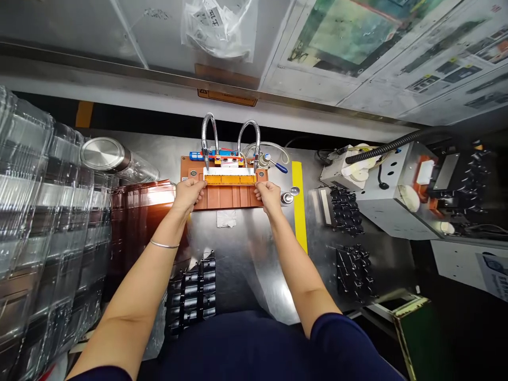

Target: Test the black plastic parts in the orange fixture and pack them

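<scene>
Holding an orange slotted strip (230, 180) by its two short ends, over a brown jig plate (226, 200). Left hand (188, 193) and right hand (269, 196) are both closed on the strip, fingers gripping, with its middle left uncovered. A two-ended hold like this seems meant to keep the strip level and square against the white comb-edged piece (229, 171) along its far side. Strip sits toward the far part of the plate, which lies on the steel desk (234, 275) straight ahead of the person.

Left gooseneck tube (209, 138) and right gooseneck tube (250, 143) arch over from behind and end just above the far corners of the strip, crowding that side, so the arms come in from the near side. Blue-handled tool (280, 168) lies just beside the right tube. Yellow floor-style tape (299, 206) runs down the desk right of the plate. Rows of black parts (190, 296) stand near the person's body, more (353, 272) to the right. Stacked clear plastic trays (39, 211) and brown trays (138, 222) wall in the left side, a steel-capped canister (119, 159) lying near them. Grey machine (397, 190) with a ribbed black hose (397, 140) sits at far right.
</scene>
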